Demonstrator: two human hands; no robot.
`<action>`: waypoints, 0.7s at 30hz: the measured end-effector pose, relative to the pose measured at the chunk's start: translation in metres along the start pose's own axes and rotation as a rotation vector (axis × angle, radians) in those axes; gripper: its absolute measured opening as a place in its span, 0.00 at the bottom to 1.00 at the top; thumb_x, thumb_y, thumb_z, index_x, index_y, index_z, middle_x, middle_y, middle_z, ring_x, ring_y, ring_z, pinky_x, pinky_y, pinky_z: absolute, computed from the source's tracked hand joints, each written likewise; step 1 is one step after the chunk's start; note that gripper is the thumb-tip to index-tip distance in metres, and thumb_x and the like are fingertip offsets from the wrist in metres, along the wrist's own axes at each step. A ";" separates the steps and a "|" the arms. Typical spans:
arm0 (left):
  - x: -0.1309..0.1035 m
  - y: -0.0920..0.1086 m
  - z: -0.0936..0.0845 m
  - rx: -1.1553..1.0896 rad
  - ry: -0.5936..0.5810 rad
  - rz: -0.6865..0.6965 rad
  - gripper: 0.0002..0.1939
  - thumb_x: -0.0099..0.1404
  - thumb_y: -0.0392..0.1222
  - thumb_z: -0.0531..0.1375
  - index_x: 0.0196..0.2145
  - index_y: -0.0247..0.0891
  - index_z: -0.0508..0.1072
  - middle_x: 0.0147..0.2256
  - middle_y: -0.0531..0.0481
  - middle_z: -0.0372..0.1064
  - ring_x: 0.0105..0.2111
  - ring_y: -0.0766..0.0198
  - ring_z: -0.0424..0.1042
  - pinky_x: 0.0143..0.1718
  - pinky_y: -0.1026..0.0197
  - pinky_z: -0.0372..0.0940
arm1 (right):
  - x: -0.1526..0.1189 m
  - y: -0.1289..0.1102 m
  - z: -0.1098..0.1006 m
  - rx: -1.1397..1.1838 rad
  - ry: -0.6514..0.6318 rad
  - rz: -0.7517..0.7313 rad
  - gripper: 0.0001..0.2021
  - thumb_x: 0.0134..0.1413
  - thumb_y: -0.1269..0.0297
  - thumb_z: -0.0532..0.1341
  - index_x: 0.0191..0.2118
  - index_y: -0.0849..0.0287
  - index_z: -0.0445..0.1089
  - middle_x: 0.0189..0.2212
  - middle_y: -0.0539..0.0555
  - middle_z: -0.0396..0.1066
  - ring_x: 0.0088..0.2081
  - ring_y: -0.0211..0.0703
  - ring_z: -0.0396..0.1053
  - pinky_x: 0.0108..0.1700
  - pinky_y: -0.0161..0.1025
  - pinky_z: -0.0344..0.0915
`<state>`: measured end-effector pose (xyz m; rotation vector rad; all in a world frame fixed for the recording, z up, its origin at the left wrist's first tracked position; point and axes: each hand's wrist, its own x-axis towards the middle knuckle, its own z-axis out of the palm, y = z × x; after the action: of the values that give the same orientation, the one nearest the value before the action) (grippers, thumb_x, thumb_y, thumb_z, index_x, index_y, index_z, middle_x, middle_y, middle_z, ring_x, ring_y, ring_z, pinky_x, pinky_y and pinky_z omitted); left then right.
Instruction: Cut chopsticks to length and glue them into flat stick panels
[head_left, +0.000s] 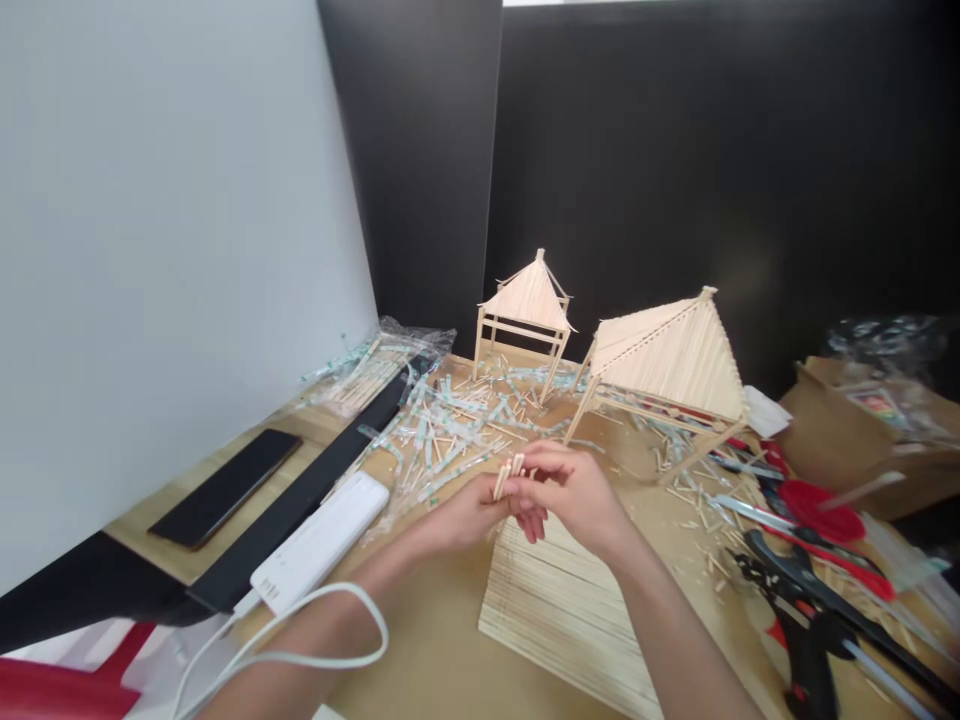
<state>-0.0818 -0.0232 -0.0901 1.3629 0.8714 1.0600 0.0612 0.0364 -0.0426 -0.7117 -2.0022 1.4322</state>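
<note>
Both hands meet above the middle of the table. My left hand (474,512) is closed around a few short wooden sticks (503,480), whose pale ends stick up past the fingers. From the right, my right hand (576,492) pinches at the same small bunch, thumb and fingertips against the sticks. Fingers hide the sticks' lower parts. Under the hands and right forearm lies a flat panel of wooden sticks (551,610) set side by side. Behind stand a small stick pavilion (529,300) with a pointed roof and a larger stick pavilion (667,355).
Stick offcuts and clear wrappers (442,420) litter the back. At left lie a phone (225,487) and a white power bank (321,540) with a cable (315,655) looping over my left forearm. Tools, including black-handled pliers (802,610), and a cardboard box (840,410) crowd the right.
</note>
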 end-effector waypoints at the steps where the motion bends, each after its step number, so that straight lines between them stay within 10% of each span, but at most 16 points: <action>1: -0.005 0.002 -0.002 0.018 0.009 0.010 0.24 0.64 0.58 0.54 0.27 0.34 0.75 0.27 0.46 0.73 0.31 0.61 0.72 0.40 0.58 0.65 | 0.001 -0.003 0.004 -0.013 -0.023 -0.021 0.05 0.46 0.61 0.68 0.29 0.56 0.79 0.33 0.50 0.69 0.28 0.34 0.66 0.31 0.32 0.65; 9: -0.020 -0.003 -0.009 0.085 0.008 0.040 0.22 0.66 0.55 0.53 0.29 0.35 0.77 0.34 0.44 0.75 0.38 0.58 0.73 0.45 0.57 0.65 | 0.002 0.009 0.024 0.023 -0.104 0.056 0.12 0.47 0.53 0.67 0.26 0.58 0.78 0.33 0.50 0.66 0.16 0.26 0.57 0.15 0.31 0.56; 21: -0.017 -0.026 -0.008 0.102 -0.024 0.057 0.23 0.69 0.53 0.50 0.35 0.34 0.77 0.38 0.44 0.74 0.40 0.59 0.71 0.45 0.59 0.63 | -0.006 0.024 0.024 -0.035 -0.069 0.048 0.08 0.50 0.57 0.66 0.31 0.54 0.80 0.31 0.51 0.66 0.33 0.38 0.66 0.35 0.34 0.62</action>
<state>-0.0923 -0.0350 -0.1176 1.4901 0.8841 1.0524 0.0508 0.0236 -0.0726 -0.7398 -2.0802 1.4709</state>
